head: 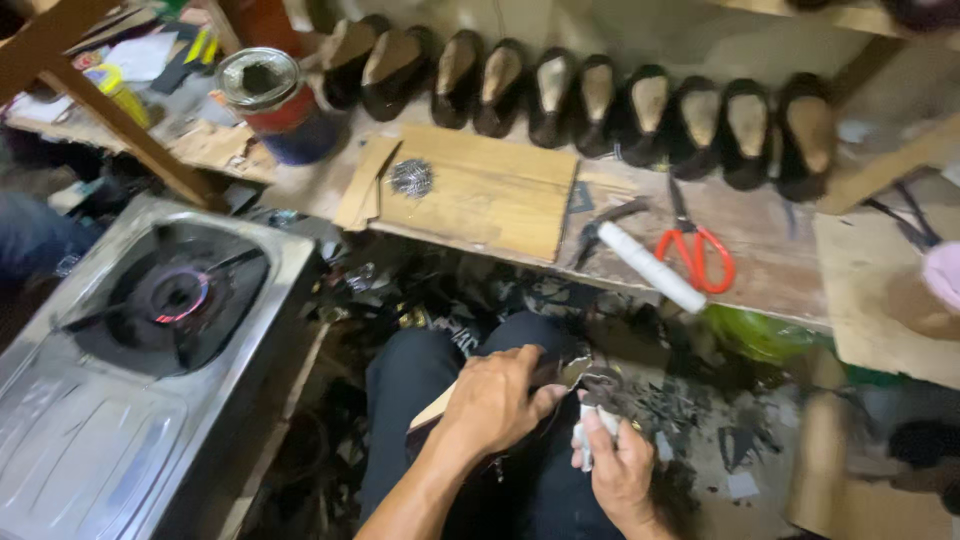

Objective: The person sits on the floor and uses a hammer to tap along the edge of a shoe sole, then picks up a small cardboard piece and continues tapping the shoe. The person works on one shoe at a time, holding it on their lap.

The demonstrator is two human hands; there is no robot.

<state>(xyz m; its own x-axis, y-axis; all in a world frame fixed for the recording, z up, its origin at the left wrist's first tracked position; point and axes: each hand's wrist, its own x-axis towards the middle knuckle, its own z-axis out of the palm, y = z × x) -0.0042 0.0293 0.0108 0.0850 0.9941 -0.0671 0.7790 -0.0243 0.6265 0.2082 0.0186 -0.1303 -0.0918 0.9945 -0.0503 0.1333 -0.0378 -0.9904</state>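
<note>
Fingers of the left hand (497,397) are curled closed over a dark shoe (560,378) held on the lap, just below the workbench (770,270). Right of it, the right hand (620,465) is clenched on a white-handled tool (590,425) touching the shoe's edge. Trimming appears under way; a steady, controlled cut seems called for.

My single head camera looks steeply down, close over my lap, workbench (760,270) ahead, gas burner (170,295) left.
</note>
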